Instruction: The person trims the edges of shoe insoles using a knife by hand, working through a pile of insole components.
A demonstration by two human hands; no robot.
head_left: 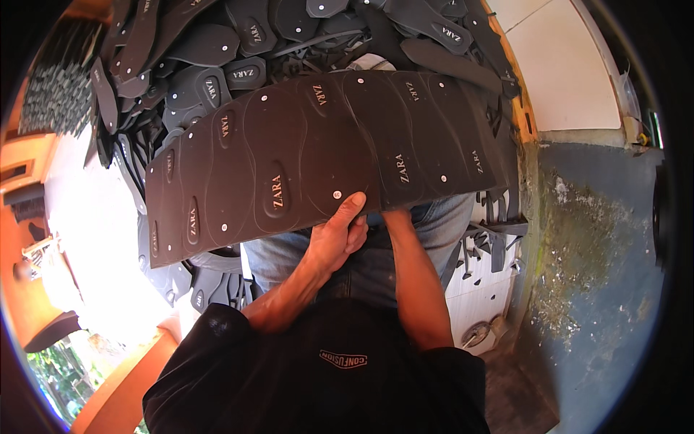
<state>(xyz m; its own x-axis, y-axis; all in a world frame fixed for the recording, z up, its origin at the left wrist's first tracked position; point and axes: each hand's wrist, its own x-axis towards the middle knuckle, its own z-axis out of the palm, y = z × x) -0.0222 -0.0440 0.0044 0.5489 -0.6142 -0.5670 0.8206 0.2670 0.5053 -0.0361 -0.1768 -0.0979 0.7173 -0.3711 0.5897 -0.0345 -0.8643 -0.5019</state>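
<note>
Your black shirt [275,376] was nearest the camera, on the body side of the grip, with your jeans [276,259] between it and the dark sheet [318,141]. That sheet, pressed with sole shapes, spread beyond your left hand [337,235] and to both sides of it, over your lap. Its ends reached well past the grip, so it could have tipped or sagged had that hold slackened. Beyond the grip, the heap of cut soles [206,45] lay close by the far edge, and might have snagged it on a forward push. Your left hand was closed on the near edge, thumb on the top face, fingers curled below. Your right hand [395,215], just right of that grip, went under the sheet; its fingers were hidden, so how far open they were, or what they held, could not be told.
</note>
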